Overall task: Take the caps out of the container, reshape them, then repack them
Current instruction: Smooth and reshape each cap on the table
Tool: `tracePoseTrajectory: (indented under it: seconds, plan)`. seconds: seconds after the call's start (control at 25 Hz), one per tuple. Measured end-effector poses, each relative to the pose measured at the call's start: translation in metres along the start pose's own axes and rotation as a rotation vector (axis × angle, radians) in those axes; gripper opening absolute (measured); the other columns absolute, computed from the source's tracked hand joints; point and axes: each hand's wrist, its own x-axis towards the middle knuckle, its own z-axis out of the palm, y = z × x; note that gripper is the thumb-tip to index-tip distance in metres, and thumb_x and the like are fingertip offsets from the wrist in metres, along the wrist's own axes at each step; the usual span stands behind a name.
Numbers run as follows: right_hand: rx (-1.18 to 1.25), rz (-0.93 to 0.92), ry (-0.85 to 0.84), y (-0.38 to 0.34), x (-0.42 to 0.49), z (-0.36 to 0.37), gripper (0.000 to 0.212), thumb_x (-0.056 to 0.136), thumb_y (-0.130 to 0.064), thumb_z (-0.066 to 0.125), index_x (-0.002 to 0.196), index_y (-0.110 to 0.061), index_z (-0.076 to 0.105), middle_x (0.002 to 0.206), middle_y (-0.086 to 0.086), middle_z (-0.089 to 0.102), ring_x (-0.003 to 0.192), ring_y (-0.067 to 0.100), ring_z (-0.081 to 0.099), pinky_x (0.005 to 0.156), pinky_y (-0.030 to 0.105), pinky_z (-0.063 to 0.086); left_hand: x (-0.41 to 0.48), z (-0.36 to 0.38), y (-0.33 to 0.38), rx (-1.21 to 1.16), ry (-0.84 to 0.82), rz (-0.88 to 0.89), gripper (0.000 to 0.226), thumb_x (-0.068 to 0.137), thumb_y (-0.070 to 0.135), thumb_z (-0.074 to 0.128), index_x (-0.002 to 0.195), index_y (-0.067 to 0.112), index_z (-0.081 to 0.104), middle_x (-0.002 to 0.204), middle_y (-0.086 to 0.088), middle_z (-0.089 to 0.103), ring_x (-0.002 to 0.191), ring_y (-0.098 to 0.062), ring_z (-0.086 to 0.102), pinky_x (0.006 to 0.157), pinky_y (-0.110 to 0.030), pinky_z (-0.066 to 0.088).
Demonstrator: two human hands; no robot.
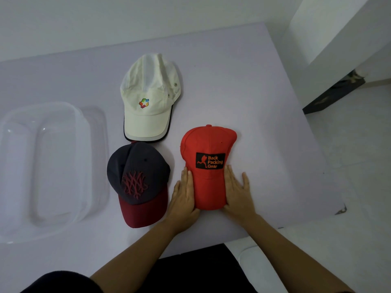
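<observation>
A red cap (208,144) with a black "Back Packing Gear" patch lies on the table, brim toward me. My left hand (183,194) presses flat against the left side of its brim. On the right side my right hand (237,190) does the same, fingers straight. Left of it sits a dark grey cap (137,174) with a maroon brim. A cream cap (149,98) with a coloured logo lies farther back. The clear plastic container (53,166) stands at the left with no cap in it.
The lavender table (264,115) ends at a front edge near my body and a right edge beyond the red cap. A white wall and a white tiled floor lie to the right.
</observation>
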Motion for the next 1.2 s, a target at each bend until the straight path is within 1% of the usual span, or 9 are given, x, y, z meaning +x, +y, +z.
tracePoseTrajectory:
  seconds: [0.28,0.48,0.64,0.76,0.84,0.92,1.0,1.08,1.2]
  plan:
    - [-0.02,-0.076,0.059,0.005,0.001,0.0,0.089,0.078,-0.047,0.042,0.149,-0.01,0.003,0.143,0.014,0.042,0.145,0.006,-0.007,0.112,0.043,0.004,0.002,0.002,-0.004,0.049,-0.004,0.037,0.091,0.071,0.037,0.028,0.138,0.013,-0.027,0.149,-0.004,-0.028,0.143,-0.017,-0.022,0.112,-0.026,-0.016]
    - [-0.019,-0.027,0.057,0.007,-0.001,0.001,0.079,0.076,-0.041,0.044,0.14,0.0,0.023,0.144,0.015,0.042,0.145,0.006,-0.003,0.111,0.045,0.011,0.001,0.001,-0.002,0.039,0.019,0.023,0.09,0.075,0.04,0.029,0.14,0.018,-0.03,0.149,-0.007,-0.025,0.141,-0.019,-0.022,0.114,-0.03,-0.009]
    - [0.057,-0.003,-0.039,0.01,-0.005,-0.014,0.089,0.071,-0.032,0.045,0.147,-0.004,0.007,0.153,0.008,0.009,0.144,0.016,0.005,0.113,0.045,0.016,-0.002,-0.006,0.012,-0.113,0.029,-0.065,0.094,0.072,0.023,0.043,0.14,0.015,-0.022,0.151,-0.006,-0.026,0.142,-0.02,-0.019,0.119,-0.044,0.005]
    - [0.188,-0.005,-0.237,0.02,-0.005,-0.039,0.099,0.074,-0.019,0.055,0.143,-0.017,-0.016,0.153,-0.004,-0.017,0.143,0.01,-0.012,0.116,0.04,0.003,-0.013,-0.022,0.031,-0.244,0.104,-0.052,0.092,0.066,0.009,0.041,0.149,0.014,0.001,0.159,-0.006,-0.006,0.142,-0.019,0.02,0.104,-0.045,0.04]
    - [0.426,0.107,-0.187,0.027,0.0,-0.059,0.091,0.079,-0.005,0.054,0.146,-0.019,-0.007,0.158,-0.002,-0.001,0.144,0.013,0.013,0.115,0.036,0.02,-0.008,-0.048,0.042,-0.286,0.35,-0.054,0.065,0.073,0.007,0.043,0.138,0.007,0.043,0.145,-0.012,0.043,0.119,-0.02,0.055,0.089,-0.038,0.051]
    - [0.705,0.294,-0.009,0.026,0.017,-0.08,0.065,0.09,-0.003,0.048,0.147,-0.018,0.021,0.147,0.0,0.037,0.112,0.014,0.057,0.092,0.024,0.044,0.013,-0.082,0.051,-0.393,0.522,-0.208,0.039,0.085,0.007,0.046,0.122,0.008,0.06,0.107,-0.008,0.067,0.081,-0.015,0.069,0.077,-0.023,0.054]
    - [0.833,0.448,0.069,0.02,0.041,-0.096,0.046,0.097,-0.018,0.042,0.142,-0.021,0.033,0.131,-0.01,0.048,0.075,0.009,0.063,0.079,0.02,0.046,0.046,-0.111,0.045,-0.576,0.428,-0.43,0.038,0.093,0.015,0.045,0.13,0.011,0.051,0.108,-0.001,0.063,0.057,-0.007,0.063,0.054,-0.011,0.046]
    - [0.95,0.513,0.002,0.013,0.065,-0.102,0.042,0.099,-0.029,0.038,0.14,-0.023,0.035,0.119,-0.011,0.052,0.06,0.005,0.058,0.076,0.022,0.048,0.076,-0.126,0.036,-0.776,0.196,-0.565,0.042,0.095,0.026,0.044,0.135,0.011,0.043,0.122,-0.006,0.056,0.048,-0.006,0.059,0.043,-0.014,0.039]
    - [1.044,0.506,-0.155,-0.001,0.082,-0.097,0.028,0.101,-0.032,0.033,0.119,-0.021,0.05,0.069,-0.003,0.051,0.049,0.003,0.047,0.058,0.019,0.045,0.091,-0.126,0.039,-1.077,-0.053,-0.594,0.02,0.099,0.026,0.041,0.105,0.009,0.051,0.086,-0.006,0.054,0.036,-0.003,0.05,0.032,-0.013,0.03]
